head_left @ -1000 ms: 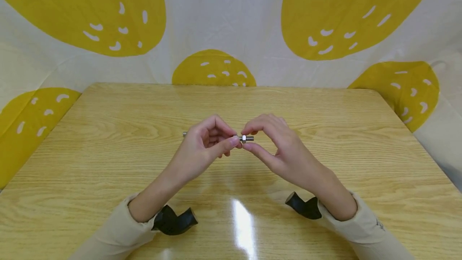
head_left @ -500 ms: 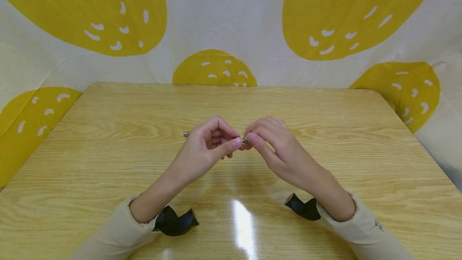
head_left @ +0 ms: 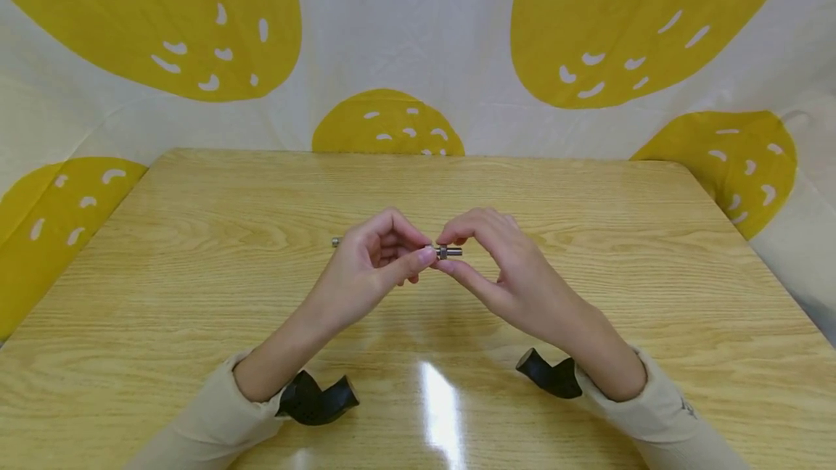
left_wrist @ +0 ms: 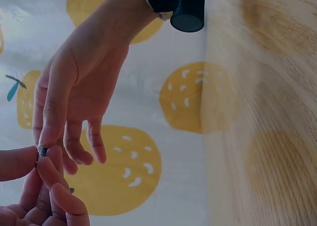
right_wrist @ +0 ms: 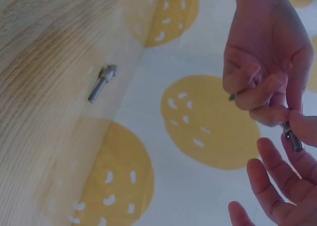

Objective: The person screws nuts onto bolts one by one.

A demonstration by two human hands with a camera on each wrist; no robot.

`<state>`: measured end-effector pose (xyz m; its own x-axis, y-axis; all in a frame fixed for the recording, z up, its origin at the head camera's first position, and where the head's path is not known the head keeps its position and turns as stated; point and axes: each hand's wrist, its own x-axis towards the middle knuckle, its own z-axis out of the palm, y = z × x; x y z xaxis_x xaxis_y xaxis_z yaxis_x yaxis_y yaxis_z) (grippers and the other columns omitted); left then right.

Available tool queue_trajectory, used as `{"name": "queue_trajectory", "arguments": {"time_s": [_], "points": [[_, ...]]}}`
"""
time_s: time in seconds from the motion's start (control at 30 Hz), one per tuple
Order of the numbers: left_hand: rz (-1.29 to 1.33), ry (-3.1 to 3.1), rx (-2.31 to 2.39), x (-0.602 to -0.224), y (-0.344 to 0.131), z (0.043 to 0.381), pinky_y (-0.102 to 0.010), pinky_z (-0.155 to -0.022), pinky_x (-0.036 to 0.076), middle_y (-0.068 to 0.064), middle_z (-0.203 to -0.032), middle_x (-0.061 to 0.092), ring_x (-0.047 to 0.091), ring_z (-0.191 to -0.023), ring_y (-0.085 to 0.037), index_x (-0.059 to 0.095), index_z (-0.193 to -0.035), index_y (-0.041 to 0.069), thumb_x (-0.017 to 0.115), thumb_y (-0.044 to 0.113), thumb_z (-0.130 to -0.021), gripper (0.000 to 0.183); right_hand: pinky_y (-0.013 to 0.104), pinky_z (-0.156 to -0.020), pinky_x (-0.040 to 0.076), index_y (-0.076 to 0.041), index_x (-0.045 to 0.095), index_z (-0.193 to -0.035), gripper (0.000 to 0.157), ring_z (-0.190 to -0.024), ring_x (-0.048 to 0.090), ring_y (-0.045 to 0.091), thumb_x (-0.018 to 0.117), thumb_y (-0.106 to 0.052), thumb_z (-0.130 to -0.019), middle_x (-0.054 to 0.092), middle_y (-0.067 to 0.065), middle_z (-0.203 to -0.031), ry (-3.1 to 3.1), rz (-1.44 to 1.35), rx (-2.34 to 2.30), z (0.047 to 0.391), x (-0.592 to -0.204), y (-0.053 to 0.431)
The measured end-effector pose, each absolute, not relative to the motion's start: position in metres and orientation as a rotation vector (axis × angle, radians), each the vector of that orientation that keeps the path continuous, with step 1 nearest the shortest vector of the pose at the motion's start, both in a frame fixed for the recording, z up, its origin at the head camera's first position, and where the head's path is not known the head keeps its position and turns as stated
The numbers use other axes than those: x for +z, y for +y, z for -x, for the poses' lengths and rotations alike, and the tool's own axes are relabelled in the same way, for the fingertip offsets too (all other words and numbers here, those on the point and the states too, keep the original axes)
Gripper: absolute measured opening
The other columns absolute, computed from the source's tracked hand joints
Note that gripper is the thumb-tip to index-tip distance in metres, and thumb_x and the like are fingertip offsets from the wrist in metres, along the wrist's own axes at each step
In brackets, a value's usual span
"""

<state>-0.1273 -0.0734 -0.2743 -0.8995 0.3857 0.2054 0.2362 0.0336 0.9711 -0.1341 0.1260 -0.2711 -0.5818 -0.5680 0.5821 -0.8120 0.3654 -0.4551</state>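
Observation:
My left hand [head_left: 359, 267] pinches one end of a small metal bolt [head_left: 455, 252] between thumb and index finger, over the middle of the table. The bolt lies level, its free end pointing right; the left fingertips hide its other end. A hex nut [head_left: 443, 252] sits around the shaft close to those fingertips. My right hand [head_left: 506, 267] pinches the nut, index fingertip above and thumb below. In the right wrist view the threaded bolt end [right_wrist: 295, 142] sticks out beside the right thumb. The left wrist view shows only a dark bit of metal between the fingertips.
A second bolt [right_wrist: 101, 86] with a nut at its head end lies on the wooden table [head_left: 261, 187], partly behind my left hand in the head view. Black curved mounts [head_left: 320, 399] are on both wrists. A white cloth with yellow fruit shapes hangs behind the table.
Half a second ago the right thumb and fingers were rolled over the nut and covered the bolt's free end. Now they are back around the nut, and the shaft shows again. The left hand stays put.

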Motion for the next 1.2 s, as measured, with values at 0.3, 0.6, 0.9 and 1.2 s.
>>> {"name": "queue_trajectory", "arguments": {"time_s": [0.3, 0.6, 0.9, 1.2], "points": [[-0.638, 2.158, 2.006, -0.272, -0.0753, 0.1262, -0.025, -0.062, 0.049, -0.009, -0.087, 0.065, 0.06, -0.071, -0.018, 0.058, -0.096, 0.001, 0.063, 0.008, -0.088, 0.012, 0.034, -0.088, 0.035, -0.011, 0.06, -0.096, 0.012, -0.1, 0.052, 0.012, 0.056, -0.022, -0.094, 0.061, -0.003, -0.099, -2.314, -1.206, 1.036, 0.1356, -0.2731, 0.1251], [-0.608, 2.16, 2.004, -0.2707, -0.0748, 0.1253, -0.025, -0.063, 0.049, -0.008, -0.088, 0.065, 0.06, -0.072, -0.018, 0.059, -0.095, 0.003, 0.065, 0.009, -0.087, 0.012, 0.031, -0.085, 0.038, -0.011, 0.061, -0.1, 0.023, -0.096, 0.052, 0.014, 0.054, -0.032, -0.094, 0.061, -0.002, -0.1, -2.319, -1.178, 1.073, 0.1361, -0.2761, 0.1273], [-0.596, 2.174, 2.011, -0.2703, -0.0766, 0.1262, -0.025, -0.062, 0.048, -0.007, -0.087, 0.066, 0.058, -0.07, -0.018, 0.059, -0.096, 0.002, 0.064, 0.009, -0.087, 0.012, 0.031, -0.088, 0.04, -0.007, 0.06, -0.104, 0.024, -0.099, 0.053, 0.014, 0.069, -0.005, -0.082, 0.061, 0.002, -0.103, -2.274, -1.217, 1.061, 0.1345, -0.2684, 0.1287], [-0.569, 2.178, 2.014, -0.2702, -0.077, 0.1268, -0.025, -0.062, 0.049, -0.007, -0.088, 0.069, 0.059, -0.07, -0.016, 0.059, -0.094, 0.002, 0.064, 0.008, -0.087, 0.011, 0.032, -0.086, 0.038, -0.007, 0.061, -0.102, 0.015, -0.099, 0.053, 0.015, 0.062, -0.016, -0.09, 0.062, 0.0, -0.1, -2.25, -1.254, 1.035, 0.1351, -0.2704, 0.1277]]}}
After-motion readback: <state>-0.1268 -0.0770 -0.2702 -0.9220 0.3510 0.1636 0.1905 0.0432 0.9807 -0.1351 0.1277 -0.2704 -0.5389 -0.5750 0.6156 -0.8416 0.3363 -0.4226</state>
